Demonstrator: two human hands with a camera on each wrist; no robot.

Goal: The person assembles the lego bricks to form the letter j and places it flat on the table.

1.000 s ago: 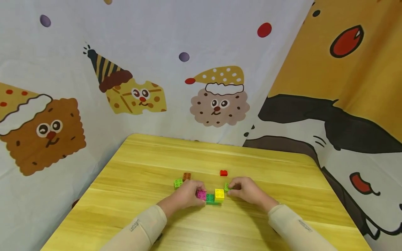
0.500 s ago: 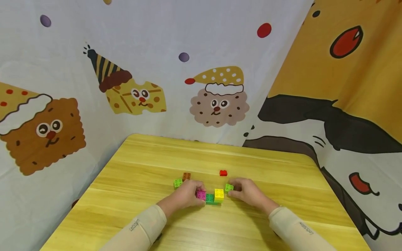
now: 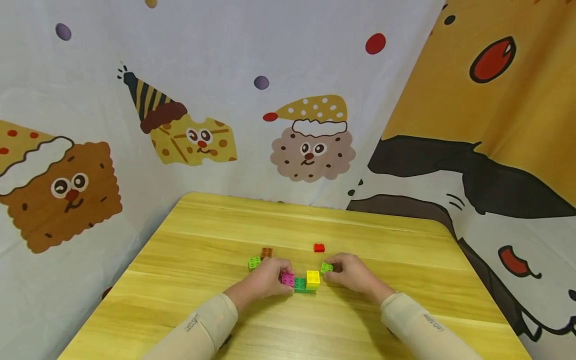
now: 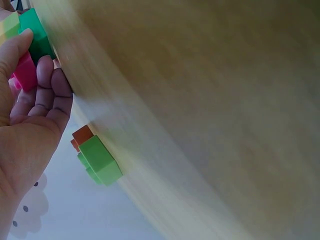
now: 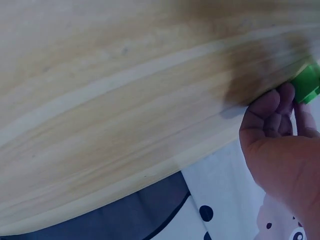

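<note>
Two grips, lower centre of frame: my left fingers (image 4: 61,95) hold pink block (image 3: 287,279) against green block (image 3: 300,284); my right fingers (image 5: 262,107) pinch lime block (image 3: 326,268), just right of yellow block (image 3: 312,279). Low sideways swing could knock yellow block askew.

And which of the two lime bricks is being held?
The lime brick near the yellow brick: the right hand pinches it. The other lime brick, by the brown brick, is in neither hand.
</note>
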